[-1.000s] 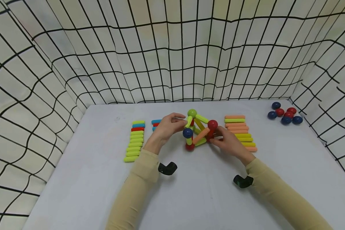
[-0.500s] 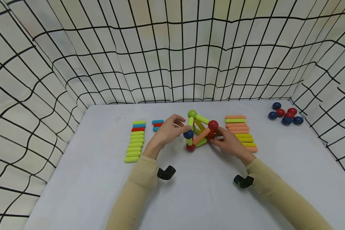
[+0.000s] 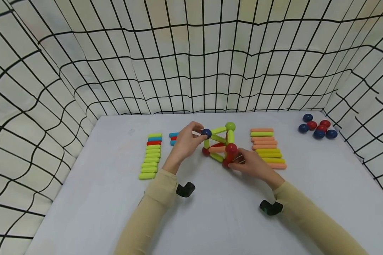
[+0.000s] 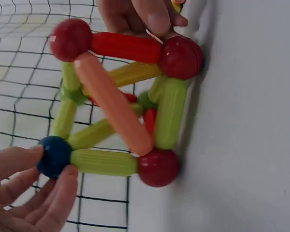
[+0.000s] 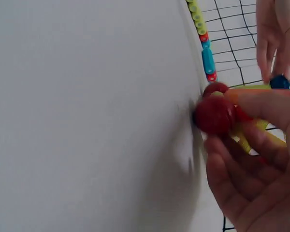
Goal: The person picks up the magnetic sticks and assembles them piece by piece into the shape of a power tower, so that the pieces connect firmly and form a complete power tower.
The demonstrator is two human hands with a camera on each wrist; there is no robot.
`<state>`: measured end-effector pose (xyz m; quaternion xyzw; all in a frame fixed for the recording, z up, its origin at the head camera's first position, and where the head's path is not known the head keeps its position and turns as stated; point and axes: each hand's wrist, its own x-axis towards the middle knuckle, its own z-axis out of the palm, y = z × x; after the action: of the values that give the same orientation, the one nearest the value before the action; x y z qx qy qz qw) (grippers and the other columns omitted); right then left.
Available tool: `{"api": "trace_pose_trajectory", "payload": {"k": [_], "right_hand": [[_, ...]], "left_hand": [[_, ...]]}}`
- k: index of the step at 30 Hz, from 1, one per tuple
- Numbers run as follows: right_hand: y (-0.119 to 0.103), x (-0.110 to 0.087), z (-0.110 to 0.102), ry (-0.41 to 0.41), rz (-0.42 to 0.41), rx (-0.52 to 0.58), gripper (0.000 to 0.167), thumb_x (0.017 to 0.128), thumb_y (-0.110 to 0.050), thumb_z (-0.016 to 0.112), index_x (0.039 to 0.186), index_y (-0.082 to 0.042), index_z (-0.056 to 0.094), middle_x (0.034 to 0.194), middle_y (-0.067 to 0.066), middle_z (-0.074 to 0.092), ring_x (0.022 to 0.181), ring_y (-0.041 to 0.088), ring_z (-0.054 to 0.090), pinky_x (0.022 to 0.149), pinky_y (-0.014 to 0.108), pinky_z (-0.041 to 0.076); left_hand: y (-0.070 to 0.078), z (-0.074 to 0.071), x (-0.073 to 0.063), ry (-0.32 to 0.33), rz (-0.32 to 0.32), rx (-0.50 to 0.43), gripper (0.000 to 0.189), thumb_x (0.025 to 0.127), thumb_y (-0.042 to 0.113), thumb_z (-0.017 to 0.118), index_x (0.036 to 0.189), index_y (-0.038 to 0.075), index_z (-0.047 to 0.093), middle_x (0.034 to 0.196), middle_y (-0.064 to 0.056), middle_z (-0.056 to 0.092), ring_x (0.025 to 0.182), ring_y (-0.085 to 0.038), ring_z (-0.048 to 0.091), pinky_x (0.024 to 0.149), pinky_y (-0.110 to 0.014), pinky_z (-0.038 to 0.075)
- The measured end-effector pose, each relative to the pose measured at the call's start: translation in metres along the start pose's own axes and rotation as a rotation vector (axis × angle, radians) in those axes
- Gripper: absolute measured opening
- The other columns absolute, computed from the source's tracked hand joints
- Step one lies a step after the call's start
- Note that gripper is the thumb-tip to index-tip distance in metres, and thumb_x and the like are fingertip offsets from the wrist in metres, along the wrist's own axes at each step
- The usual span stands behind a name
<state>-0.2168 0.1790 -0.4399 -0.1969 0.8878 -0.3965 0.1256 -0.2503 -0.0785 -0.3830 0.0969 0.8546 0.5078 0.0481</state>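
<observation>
A frame of coloured rods and balls (image 3: 217, 149) stands on the table between both hands. My left hand (image 3: 189, 141) pinches its blue ball (image 4: 54, 156), the upper left corner, between thumb and fingers. At the lower right corner, my right hand (image 3: 253, 164) grips the frame beside a red ball (image 5: 215, 115); its fingers partly hide the red rod there. An orange rod (image 4: 113, 104) runs diagonally across the side facing the left wrist camera. Another red ball (image 3: 231, 148) tops the near right corner, and a green ball (image 3: 230, 126) sits at the far top.
Left of the frame lies a column of mostly lime rods (image 3: 151, 155), with a short blue and red stack (image 3: 173, 139) partly behind my left hand. Orange and yellow rods (image 3: 265, 143) lie to the right. Blue and red balls (image 3: 319, 134) cluster far right. Black netting (image 3: 191, 67) surrounds the table.
My left hand came onto the blue ball, and the frame has turned: the blue corner swung away from me, the green ball moved right, and the right-hand corner came nearer.
</observation>
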Motion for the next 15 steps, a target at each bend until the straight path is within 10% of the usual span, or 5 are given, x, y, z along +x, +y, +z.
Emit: {"api": "trace_pose_trajectory", "payload": {"k": [5, 15], "right_hand": [[-0.003, -0.006, -0.002, -0.079, -0.082, 0.022, 0.020, 0.095, -0.022, 0.066, 0.111, -0.010, 0.066, 0.108, 0.000, 0.067, 0.100, 0.016, 0.062, 0.091, 0.036, 0.053], [0.013, -0.004, -0.018, 0.173, 0.109, 0.071, 0.032, 0.098, -0.022, 0.061, 0.125, -0.007, 0.056, 0.124, 0.009, 0.061, 0.110, 0.026, 0.061, 0.091, 0.044, 0.052]], "left_hand": [[-0.026, -0.009, 0.013, 0.032, -0.012, -0.138, 0.038, 0.096, 0.021, 0.064, 0.130, 0.008, 0.055, 0.123, -0.005, 0.062, 0.112, -0.023, 0.060, 0.098, -0.041, 0.047], [-0.049, -0.051, -0.013, -0.058, -0.009, -0.109, 0.031, 0.096, 0.025, 0.065, 0.123, 0.012, 0.059, 0.122, -0.003, 0.062, 0.112, -0.020, 0.060, 0.098, -0.041, 0.047]]}}
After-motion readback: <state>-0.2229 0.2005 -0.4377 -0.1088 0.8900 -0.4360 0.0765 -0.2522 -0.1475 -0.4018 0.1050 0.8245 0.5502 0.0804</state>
